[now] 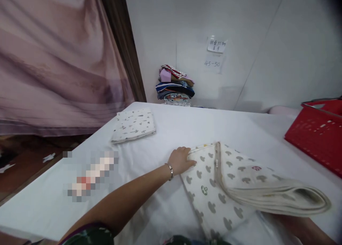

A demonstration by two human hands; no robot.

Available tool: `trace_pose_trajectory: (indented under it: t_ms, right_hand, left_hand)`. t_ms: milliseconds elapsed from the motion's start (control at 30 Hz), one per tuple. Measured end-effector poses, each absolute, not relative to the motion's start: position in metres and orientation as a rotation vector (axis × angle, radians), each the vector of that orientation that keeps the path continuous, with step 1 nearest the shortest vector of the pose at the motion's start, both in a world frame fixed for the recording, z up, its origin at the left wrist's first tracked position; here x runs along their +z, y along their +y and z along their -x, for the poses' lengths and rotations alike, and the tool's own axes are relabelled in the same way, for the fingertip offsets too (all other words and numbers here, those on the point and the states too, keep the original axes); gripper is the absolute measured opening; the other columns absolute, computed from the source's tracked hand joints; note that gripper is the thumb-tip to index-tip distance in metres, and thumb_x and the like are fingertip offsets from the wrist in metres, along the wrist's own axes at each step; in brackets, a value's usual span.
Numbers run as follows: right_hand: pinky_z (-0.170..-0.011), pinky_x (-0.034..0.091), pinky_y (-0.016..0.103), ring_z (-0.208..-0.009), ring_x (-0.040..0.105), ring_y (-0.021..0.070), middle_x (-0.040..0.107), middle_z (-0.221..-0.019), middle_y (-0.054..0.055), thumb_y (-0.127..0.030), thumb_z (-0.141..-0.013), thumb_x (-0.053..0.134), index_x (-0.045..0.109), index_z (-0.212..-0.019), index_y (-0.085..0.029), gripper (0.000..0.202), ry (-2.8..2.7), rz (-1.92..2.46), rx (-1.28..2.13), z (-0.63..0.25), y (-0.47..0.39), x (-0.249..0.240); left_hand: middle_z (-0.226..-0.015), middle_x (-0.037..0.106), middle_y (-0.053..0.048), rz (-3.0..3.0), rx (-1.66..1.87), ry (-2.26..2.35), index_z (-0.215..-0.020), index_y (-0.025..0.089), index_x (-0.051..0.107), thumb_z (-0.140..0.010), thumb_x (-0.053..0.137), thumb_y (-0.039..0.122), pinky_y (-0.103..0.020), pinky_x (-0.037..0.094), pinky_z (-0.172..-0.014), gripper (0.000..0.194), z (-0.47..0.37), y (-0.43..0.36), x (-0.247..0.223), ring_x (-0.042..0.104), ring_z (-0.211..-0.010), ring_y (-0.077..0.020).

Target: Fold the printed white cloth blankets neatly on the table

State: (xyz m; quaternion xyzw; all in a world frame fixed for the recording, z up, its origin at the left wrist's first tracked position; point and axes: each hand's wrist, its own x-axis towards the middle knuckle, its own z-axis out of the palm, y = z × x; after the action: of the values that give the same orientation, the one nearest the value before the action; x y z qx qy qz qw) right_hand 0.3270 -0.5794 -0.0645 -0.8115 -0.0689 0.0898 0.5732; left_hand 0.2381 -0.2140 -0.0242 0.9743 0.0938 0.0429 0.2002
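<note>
From the head camera, the person's left hand (181, 161), a thin bracelet at its wrist, lies flat with fingers spread on the far left corner of a cream cotton blanket printed with grey mouse-head shapes (213, 188); the palm presses the cloth down rather than gripping it. The blanket rests on the white-sheeted table (165, 131), near its front edge; its right half is doubled over into a thick layered fold (280, 195) that lifts towards the camera. The right hand is hidden beneath that fold, only the forearm showing at the lower right, so its state cannot be told. The step looks like folding, with one corner pinned while the other side is brought over; the next move would call for lining up the edges and smoothing the layers flat. Well apart, a small folded patterned cloth (133, 125) lies at the table's left; a red plastic basket (317, 134) sits at the right edge; a stack of folded coloured fabrics (175, 84) stands against the white wall.
</note>
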Motion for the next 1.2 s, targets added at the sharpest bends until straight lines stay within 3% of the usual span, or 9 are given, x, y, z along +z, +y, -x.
trace_pose_trajectory:
  t_ms: [133, 233, 333, 467, 600, 733, 867, 1000, 1200]
  right_hand:
    - [-0.072, 0.052, 0.043, -0.095, 0.061, 0.0348, 0.065, -0.109, 0.012, -0.055, -0.069, 0.054, 0.067, -0.106, -0.032, 0.045, -0.001, 1.46, 0.497, -0.349, -0.57, -0.04]
    - [-0.078, 0.051, 0.041, -0.102, 0.058, 0.0309, 0.067, -0.104, 0.01, -0.057, -0.076, 0.042, 0.07, -0.094, -0.031, 0.042, 0.028, 1.312, 0.398, -0.35, -0.555, -0.029]
    - [-0.074, 0.053, 0.04, -0.096, 0.061, 0.0297, 0.069, -0.094, 0.01, -0.061, -0.08, 0.036, 0.072, -0.079, -0.028, 0.048, -0.003, 1.253, 0.664, -0.325, -0.542, -0.029]
    - [-0.062, 0.054, 0.037, -0.08, 0.065, 0.0275, 0.069, -0.092, 0.008, -0.056, -0.078, 0.051, 0.069, -0.093, -0.027, 0.038, -0.274, 1.474, 1.052, -0.289, -0.538, -0.016]
    - [-0.072, 0.053, 0.038, -0.074, 0.063, 0.0234, 0.069, -0.084, 0.007, -0.055, -0.076, 0.055, 0.068, -0.092, -0.022, 0.039, -0.441, 1.832, 0.483, -0.308, -0.544, 0.011]
    - [-0.094, 0.043, 0.043, -0.112, 0.051, 0.0287, 0.059, -0.119, 0.007, -0.055, -0.074, 0.056, 0.063, -0.108, -0.027, 0.044, -0.649, 2.171, -0.111, -0.362, -0.551, 0.011]
    - [-0.104, 0.03, 0.05, -0.125, 0.038, 0.0304, 0.046, -0.135, 0.006, -0.051, -0.071, 0.063, 0.047, -0.13, -0.027, 0.067, -1.034, 2.411, -0.027, -0.39, -0.561, -0.009]
    - [-0.103, 0.033, 0.043, -0.126, 0.038, 0.0269, 0.039, -0.141, 0.005, -0.048, -0.078, 0.055, 0.037, -0.137, -0.027, 0.065, -1.062, 2.422, 0.032, -0.39, -0.57, -0.02]
    - [-0.086, 0.046, 0.042, -0.098, 0.059, 0.0272, 0.065, -0.106, 0.007, -0.041, -0.081, 0.047, 0.062, -0.11, -0.023, 0.038, -0.865, 2.5, -0.057, -0.402, -0.582, -0.027]
  left_hand:
    - [-0.095, 0.064, -0.006, -2.721, 0.041, 0.315, -0.089, 0.019, 0.062, -0.076, 0.058, 0.036, -0.035, 0.044, -0.08, 0.022, -0.259, -0.217, -0.017, 0.058, -0.09, -0.0231]
    - [-0.094, 0.062, -0.003, -2.676, 0.336, 0.311, -0.09, 0.021, 0.059, -0.08, 0.052, 0.03, -0.03, 0.044, -0.077, 0.015, -0.263, -0.209, 0.02, 0.057, -0.087, -0.0188]
    - [-0.093, 0.058, -0.002, -2.63, 0.692, 0.212, -0.087, 0.022, 0.055, -0.079, 0.049, 0.021, -0.028, 0.042, -0.077, 0.01, -0.256, -0.205, 0.062, 0.055, -0.087, -0.0167]
    - [-0.086, 0.059, 0.001, -2.543, 0.557, 0.124, -0.084, 0.022, 0.052, -0.073, 0.048, 0.013, -0.025, 0.041, -0.07, 0.015, -0.237, -0.213, 0.079, 0.054, -0.077, -0.0145]
    - [-0.078, 0.06, 0.003, -2.48, 0.23, 0.104, -0.084, 0.024, 0.052, -0.07, 0.046, 0.014, -0.025, 0.039, -0.063, 0.018, -0.213, -0.229, 0.068, 0.053, -0.069, -0.0145]
    - [-0.073, 0.058, 0.005, -2.395, 0.161, 0.099, -0.086, 0.026, 0.052, -0.07, 0.045, 0.015, -0.025, 0.039, -0.061, 0.02, -0.19, -0.24, 0.068, 0.051, -0.062, -0.0137]
    - [-0.091, 0.063, 0.002, -2.238, 0.203, 0.11, -0.099, 0.03, 0.056, -0.073, 0.052, 0.023, -0.026, 0.044, -0.068, 0.027, -0.177, -0.238, 0.072, 0.057, -0.075, -0.016]
    - [-0.097, 0.063, 0.001, -2.059, 0.208, 0.285, -0.106, 0.03, 0.056, -0.074, 0.059, 0.038, -0.025, 0.046, -0.067, 0.034, -0.178, -0.229, 0.072, 0.058, -0.079, -0.0168]
    - [-0.083, 0.064, -0.001, -1.711, -0.078, 0.4, -0.096, 0.021, 0.06, -0.074, 0.055, 0.054, -0.026, 0.046, -0.063, 0.04, -0.187, -0.22, 0.065, 0.058, -0.072, -0.0167]
